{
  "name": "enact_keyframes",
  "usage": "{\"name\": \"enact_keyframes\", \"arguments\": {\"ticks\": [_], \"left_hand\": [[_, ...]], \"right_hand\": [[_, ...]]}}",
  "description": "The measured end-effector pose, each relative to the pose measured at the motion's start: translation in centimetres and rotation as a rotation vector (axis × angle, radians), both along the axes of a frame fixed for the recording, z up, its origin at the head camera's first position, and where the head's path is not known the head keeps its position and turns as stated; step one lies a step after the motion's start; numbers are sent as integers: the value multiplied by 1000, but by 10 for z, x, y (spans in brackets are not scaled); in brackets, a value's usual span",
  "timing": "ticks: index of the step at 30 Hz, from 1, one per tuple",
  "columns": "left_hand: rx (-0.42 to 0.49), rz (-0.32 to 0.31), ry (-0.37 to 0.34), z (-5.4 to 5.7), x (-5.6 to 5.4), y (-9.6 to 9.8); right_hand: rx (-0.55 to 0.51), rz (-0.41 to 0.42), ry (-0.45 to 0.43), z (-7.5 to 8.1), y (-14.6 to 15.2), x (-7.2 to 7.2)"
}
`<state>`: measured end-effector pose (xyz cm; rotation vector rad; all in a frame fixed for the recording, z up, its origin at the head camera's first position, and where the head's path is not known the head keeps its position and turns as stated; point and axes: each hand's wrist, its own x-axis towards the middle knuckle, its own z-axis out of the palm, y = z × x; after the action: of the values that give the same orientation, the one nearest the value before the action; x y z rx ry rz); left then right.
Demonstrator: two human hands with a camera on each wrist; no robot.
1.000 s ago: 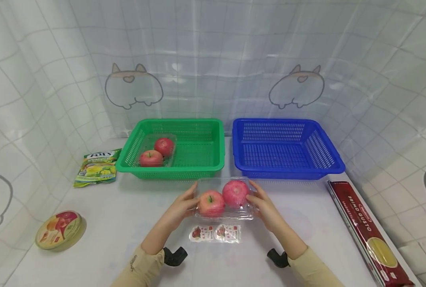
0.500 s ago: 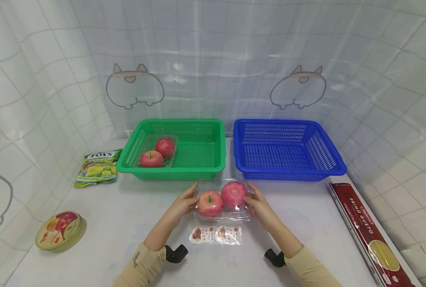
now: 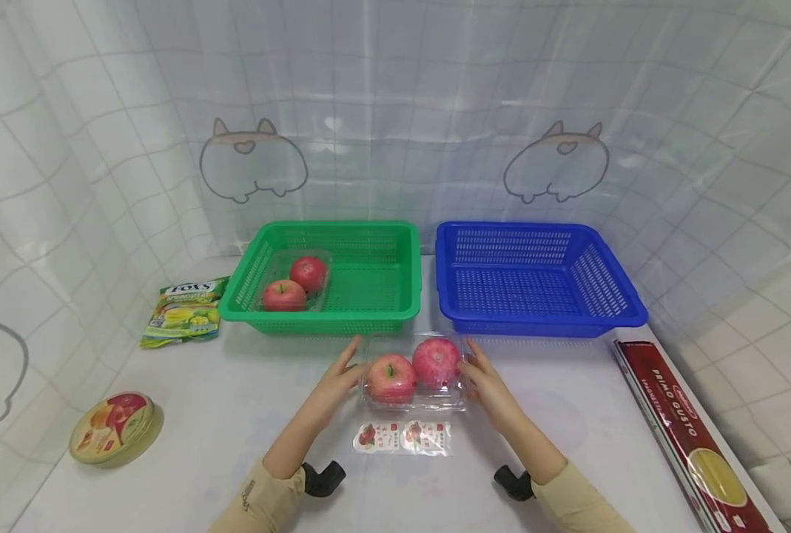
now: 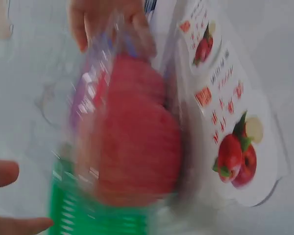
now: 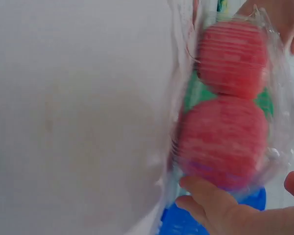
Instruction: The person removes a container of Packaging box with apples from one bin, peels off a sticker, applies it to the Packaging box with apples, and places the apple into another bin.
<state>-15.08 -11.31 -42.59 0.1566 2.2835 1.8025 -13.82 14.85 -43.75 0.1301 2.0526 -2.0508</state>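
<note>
The left hand (image 3: 334, 386) has its fingers spread and clear of anything, standing just off one end of a clear plastic box (image 3: 428, 403); its wrist view shows a gap between fingertips and plastic. The right hand (image 3: 491, 389) is at the opposite end, fingers extended and thumb held apart from them; the fingers overlap the box's edge in its wrist view, but I cannot tell whether they press on it. Between the two hands the box sits near the middle of the tabletop (image 3: 235, 422), with an apple (image 3: 391, 379), stem upward, at its left and a round red fruit (image 3: 437, 363) at its right, set slightly farther back. On the box's near side is a strip of two fruit labels (image 3: 402, 437). Beyond the box stand two perforated baskets side by side: a green basket (image 3: 322, 317), with a second clear box (image 3: 280, 264) holding two red fruits in its left part, and a blue basket (image 3: 542, 321) on the right. A Fox's candy bag (image 3: 183, 314) lies beside the green basket's left wall, and a round tub (image 3: 111, 427) is nearer the person. Along the right edge runs a dark red Primo Gusto spaghetti box (image 3: 695, 437). A white grid-patterned curtain (image 3: 395, 111) with cartoon drawings hangs behind.
</note>
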Motion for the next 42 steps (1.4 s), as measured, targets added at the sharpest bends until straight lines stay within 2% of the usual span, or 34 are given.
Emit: {"name": "enact_keyframes", "arguments": {"ticks": [1,4,5,6,8,10,12,14,16,18,20,24,26,28,30,34,37,40,42], "left_hand": [[-54,27,79,3,7,1],[-290,80,376,9,30,3],[-355,79,458,10,38,4],[-411,55,505,10,44,5],[-503,-35,542,8,55,8],[-568,-148,508,5,62,10],[-657,-262,507,-1,66,12],[-755,-356,584,-8,66,14],[-852,-425,687,-16,66,16],[-931,-459,785,-23,65,20],[-992,-461,856,-28,64,25],[-1079,-450,894,-32,63,29],[-1099,-454,888,-34,63,30],[-1094,-471,840,-34,62,31],[-1046,-488,766,-34,60,32],[-872,-540,559,-29,56,33],[-699,-595,389,-25,52,32],[-528,-646,240,-23,47,30],[-421,-663,152,-22,44,29]], "right_hand": [[-4,-9,16,1,1,1],[-2,-49,81,5,6,5],[8,-62,104,7,7,6],[21,-72,125,9,8,7],[49,-90,159,14,10,9],[74,-99,176,18,11,11],[86,-102,189,23,12,13],[93,-99,201,27,11,15],[100,-91,214,30,10,18],[99,-80,241,33,8,21],[98,-71,273,35,7,24],[102,-36,368,37,2,31],[118,-4,414,39,0,35],[148,40,476,40,-3,40],[221,92,562,40,-6,45],[472,230,809,39,-13,53],[652,372,968,37,-18,57],[766,517,1076,34,-23,60],[812,583,1146,31,-26,61]]}}
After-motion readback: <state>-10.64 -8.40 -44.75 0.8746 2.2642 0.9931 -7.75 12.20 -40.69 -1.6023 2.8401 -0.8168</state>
